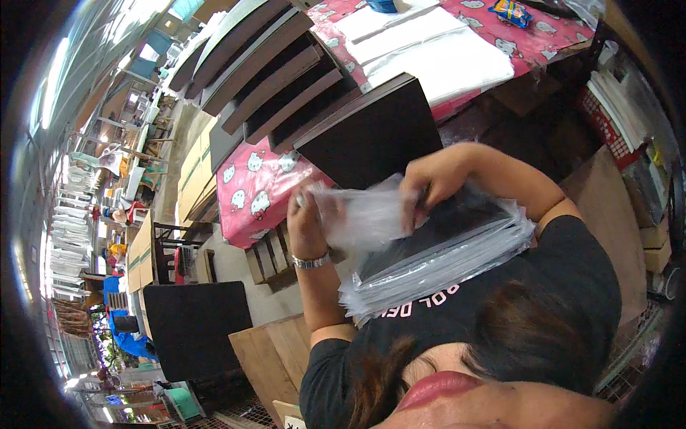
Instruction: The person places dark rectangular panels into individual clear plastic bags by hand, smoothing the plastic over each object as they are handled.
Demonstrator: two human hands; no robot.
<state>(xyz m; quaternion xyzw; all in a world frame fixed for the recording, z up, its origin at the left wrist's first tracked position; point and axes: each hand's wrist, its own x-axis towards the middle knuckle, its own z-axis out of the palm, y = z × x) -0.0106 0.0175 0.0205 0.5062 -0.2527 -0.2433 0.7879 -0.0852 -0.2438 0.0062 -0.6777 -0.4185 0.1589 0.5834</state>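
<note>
Between my two hands stretches a clear plastic bag, thin and crinkled. My left hand, with a metal watch at its wrist, pinches the bag's left end. Fingers of my right hand are closed on the opposite end, slightly blurred. Just below, a thick stack of clear plastic bags lies against my front, its edges fanned out. Beyond the hands, a large black flat panel rests on the table with the pink patterned cover.
Several dark panels stand in a row at the far left. White sheets and a small blue packet lie on the pink cover. A red crate stands at right. Another black panel and brown boards are at lower left.
</note>
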